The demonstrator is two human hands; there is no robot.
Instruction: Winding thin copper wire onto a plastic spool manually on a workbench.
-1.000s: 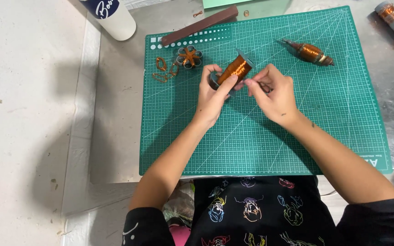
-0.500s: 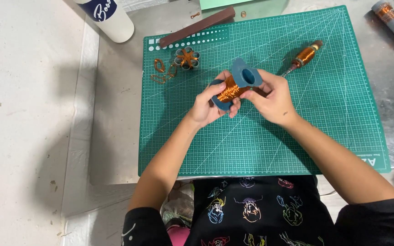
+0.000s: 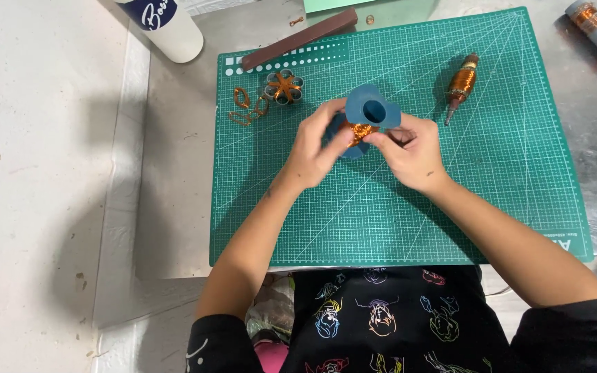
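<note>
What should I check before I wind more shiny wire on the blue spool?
1. Both hands on the blue spool: ok, left hand and right hand grip it.
2. Spool over the green cutting mat: ok.
3. Copper wire on the spool's core: ok.
4. Wire's loose end pinched: cannot tell, fingers hide it.
5. Second wire spool clear of the hands: ok, lying apart on the mat.

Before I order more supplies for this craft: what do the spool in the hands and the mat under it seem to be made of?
The spool looks like matte blue-grey plastic, with smooth flanges and a hollow core; the winding on it glints orange, so probably bare or enamelled copper wire. The left hand and right hand hold it. The green mat looks like soft, matte rubbery vinyl with a printed white grid.
</note>
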